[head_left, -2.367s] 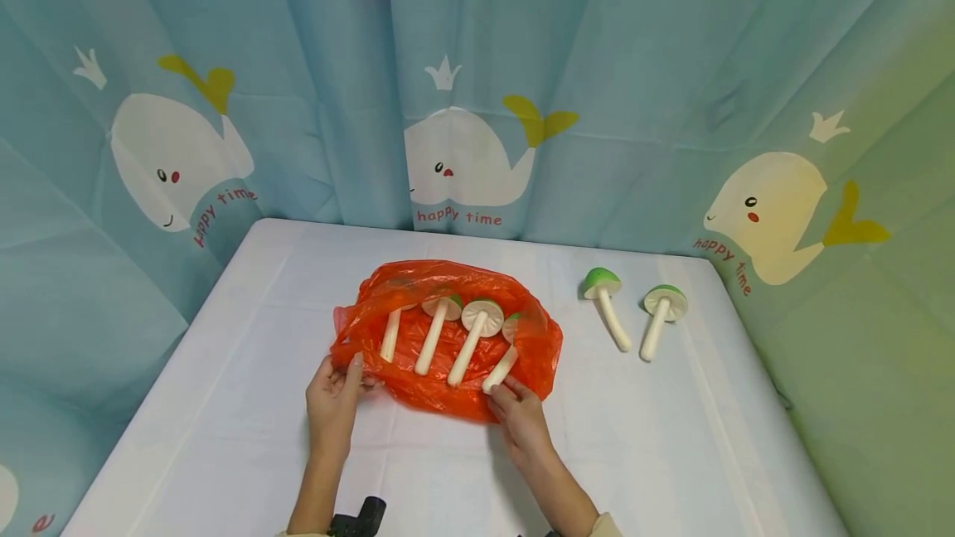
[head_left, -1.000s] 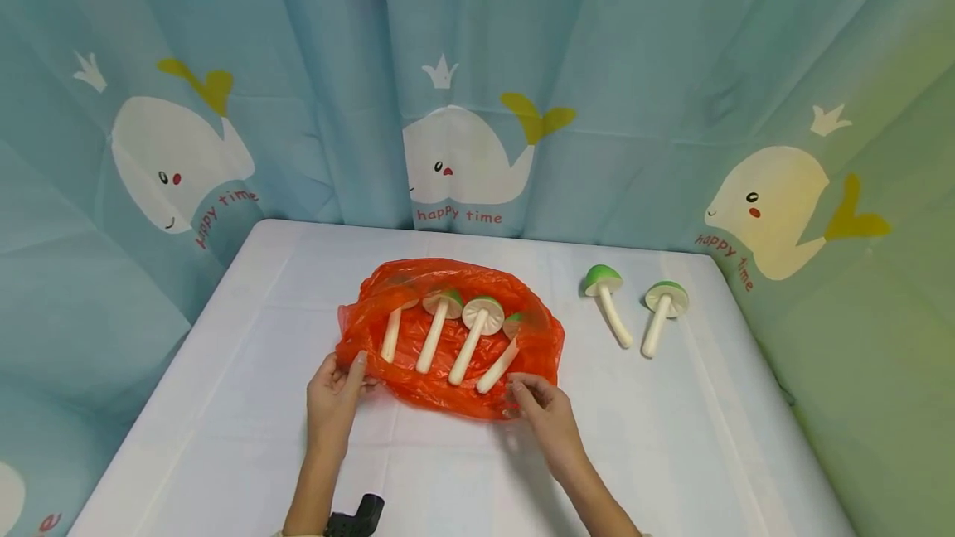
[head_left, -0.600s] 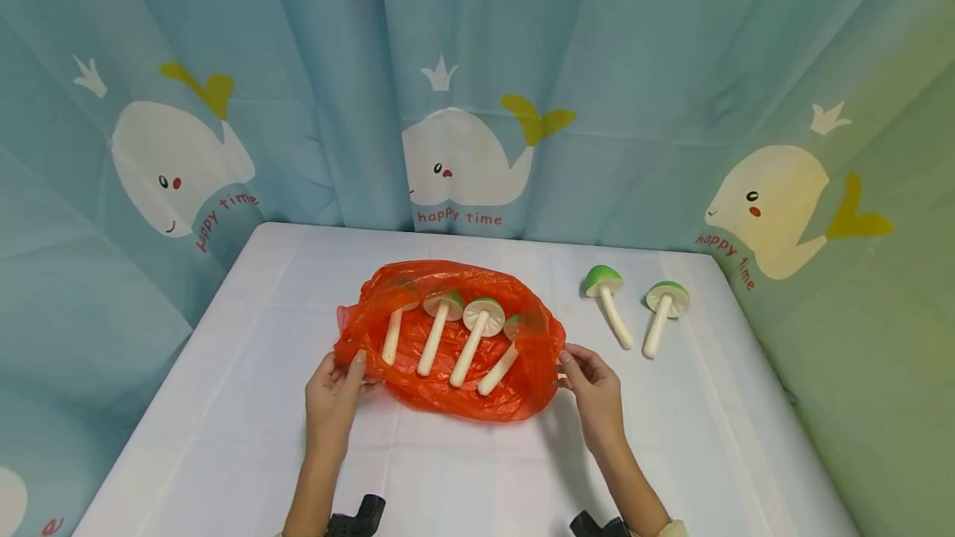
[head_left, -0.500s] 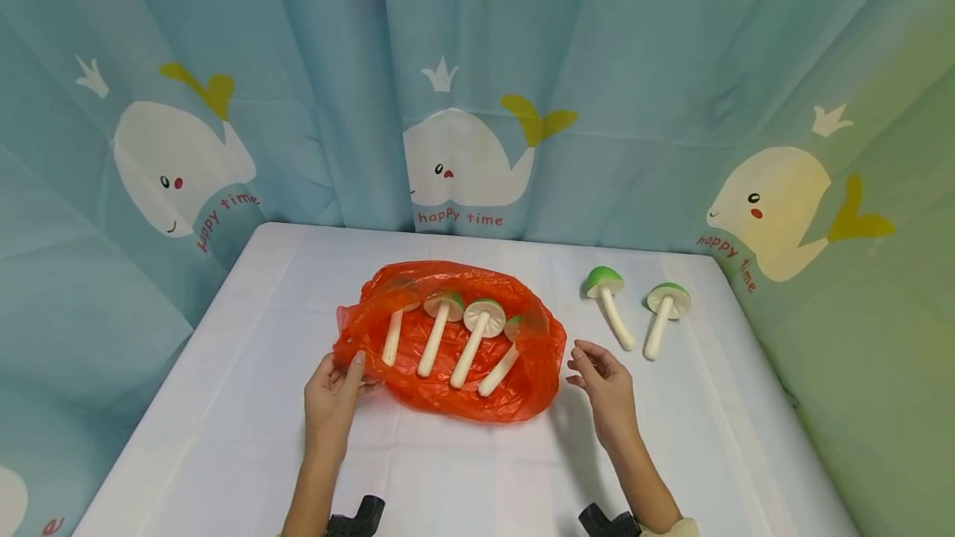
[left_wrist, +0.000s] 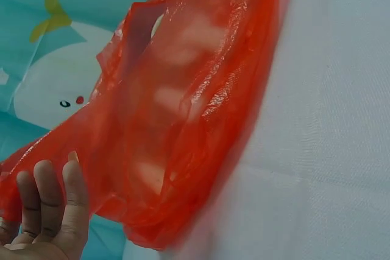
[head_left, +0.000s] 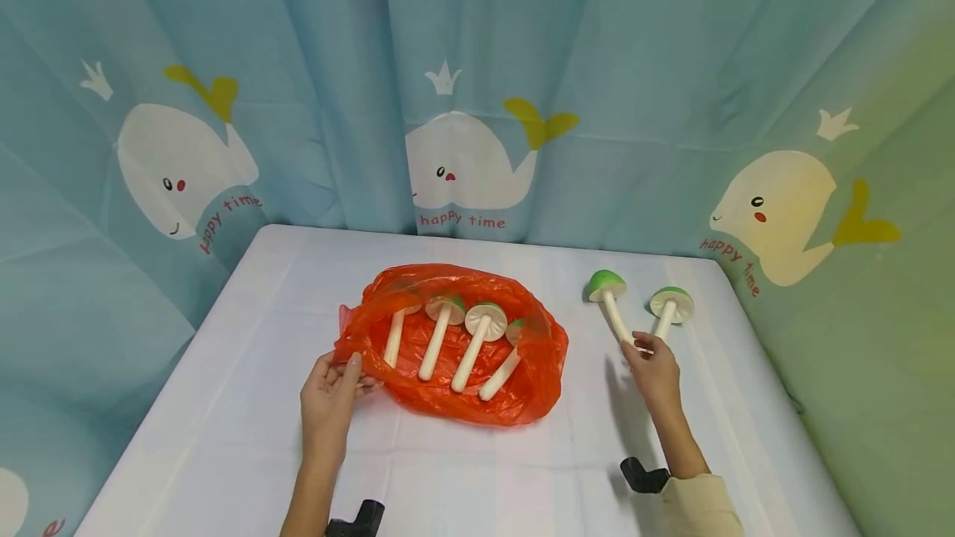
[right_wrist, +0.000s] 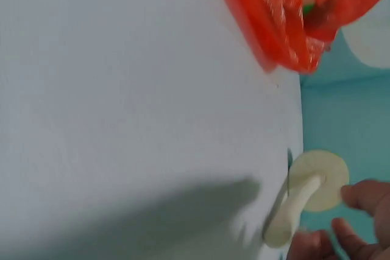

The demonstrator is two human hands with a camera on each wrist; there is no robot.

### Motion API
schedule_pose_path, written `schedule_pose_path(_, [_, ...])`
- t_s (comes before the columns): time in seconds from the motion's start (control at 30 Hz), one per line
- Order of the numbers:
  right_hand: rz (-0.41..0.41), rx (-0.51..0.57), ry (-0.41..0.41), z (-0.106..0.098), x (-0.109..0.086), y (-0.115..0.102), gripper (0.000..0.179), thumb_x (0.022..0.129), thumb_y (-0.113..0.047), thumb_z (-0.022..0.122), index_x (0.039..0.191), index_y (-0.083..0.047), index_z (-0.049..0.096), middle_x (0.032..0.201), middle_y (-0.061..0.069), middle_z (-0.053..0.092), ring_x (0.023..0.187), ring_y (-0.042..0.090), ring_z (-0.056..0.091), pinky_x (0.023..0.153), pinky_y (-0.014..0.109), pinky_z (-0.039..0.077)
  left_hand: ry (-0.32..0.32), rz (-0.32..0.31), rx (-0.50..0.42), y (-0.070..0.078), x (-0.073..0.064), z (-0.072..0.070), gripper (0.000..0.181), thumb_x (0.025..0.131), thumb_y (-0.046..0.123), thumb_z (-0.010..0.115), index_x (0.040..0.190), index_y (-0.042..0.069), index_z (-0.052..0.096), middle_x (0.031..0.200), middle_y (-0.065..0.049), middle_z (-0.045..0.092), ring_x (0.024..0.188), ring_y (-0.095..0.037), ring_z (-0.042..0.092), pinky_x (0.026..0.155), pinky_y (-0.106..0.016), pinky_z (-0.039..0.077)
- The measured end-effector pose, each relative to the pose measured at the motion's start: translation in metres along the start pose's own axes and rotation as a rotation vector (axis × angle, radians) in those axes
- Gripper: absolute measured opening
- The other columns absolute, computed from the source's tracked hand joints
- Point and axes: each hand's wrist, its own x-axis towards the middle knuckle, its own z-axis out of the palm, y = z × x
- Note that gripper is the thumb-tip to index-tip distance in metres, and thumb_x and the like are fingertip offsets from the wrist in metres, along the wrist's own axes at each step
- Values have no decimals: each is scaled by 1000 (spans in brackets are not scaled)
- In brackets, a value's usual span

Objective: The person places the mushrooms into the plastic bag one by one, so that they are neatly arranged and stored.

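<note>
A crumpled red plastic bag [head_left: 548,371] lies on the table, its mouth toward me. Inside it several toy mushrooms [head_left: 472,355] with white stems and green caps lie side by side. My left hand [head_left: 327,404] pinches the bag's near left rim; the left wrist view shows the film between thumb and fingers. To the right are two loose mushrooms, a left one [head_left: 608,287] and a right one [head_left: 671,305]. My right hand [head_left: 655,375] reaches over their stem ends, thumb and fingers spread around the left mushroom's stem in the right wrist view.
The white table [head_left: 246,437] ends at a blue curtain [head_left: 477,23] printed with whales. A black camera mount [head_left: 358,518] is on the left wrist, another black mount [head_left: 643,476] on the right.
My right hand was at the bag's near right edge, released it, and moved right to the loose mushrooms. My left hand keeps hold of the left rim. The bag's contents have hardly shifted.
</note>
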Motion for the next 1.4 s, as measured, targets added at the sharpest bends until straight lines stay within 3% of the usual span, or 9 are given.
schedule_pose_path(0.17, [-60, -159, 47, -7, 9, 5, 38, 90, -13, 59, 119, 12, 53, 115, 30, 54, 103, 42, 54, 79, 50, 48, -9, -8, -11, 0, -2, -1, 37, 94, 24, 59, 120, -1, 49, 94, -19, 57, 76, -23, 65, 71, -27, 56])
schedule_pose_path(0.4, [-96, -233, 67, -3, 24, 12, 36, 86, -9, 61, 115, 13, 56, 105, 33, 58, 90, 41, 58, 71, 48, 48, -1, 20, -24, -3, 1, 0, 34, 94, 22, 60, 117, -2, 51, 91, -19, 58, 75, -25, 65, 70, -29, 56])
schedule_pose_path(0.6, [-127, -285, 85, 2, 28, 14, 30, 84, -7, 62, 109, 10, 60, 99, 29, 62, 85, 41, 59, 68, 49, 48, 3, 18, -19, -5, 3, -2, 33, 94, 22, 60, 116, -1, 52, 93, -19, 58, 73, -20, 65, 71, -29, 56])
schedule_pose_path(0.93, [-115, -348, 112, 9, 26, 17, 26, 83, -5, 66, 105, 8, 63, 94, 25, 64, 76, 37, 58, 53, 43, 49, 8, 1, -8, -7, 2, -3, 31, 94, 19, 59, 115, -3, 53, 91, -17, 59, 71, -17, 65, 70, -30, 56])
schedule_pose_path(1.17, [-80, -379, 87, 10, 25, 23, 31, 82, -10, 66, 107, 7, 62, 92, 22, 63, 82, 39, 50, 52, 47, 46, 16, -6, -12, -6, 1, -2, 30, 94, 19, 60, 112, -4, 53, 88, -17, 60, 69, -18, 64, 69, -31, 57])
schedule_pose_path(1.3, [-84, -365, 100, 10, 23, 24, 33, 82, -11, 67, 109, 7, 61, 93, 23, 63, 86, 41, 47, 52, 50, 45, 11, 28, -20, -19, 6, -1, 41, 91, 30, 63, 113, -3, 53, 89, -20, 60, 70, -21, 65, 67, -30, 57])
schedule_pose_path(1.4, [-92, -350, 110, 11, 21, 26, 37, 82, -11, 66, 114, 7, 58, 97, 24, 63, 89, 42, 45, 54, 52, 46, -10, 51, -27, -42, 16, -5, 53, 88, 46, 63, 114, 1, 53, 91, -18, 61, 71, -22, 65, 66, -27, 57])
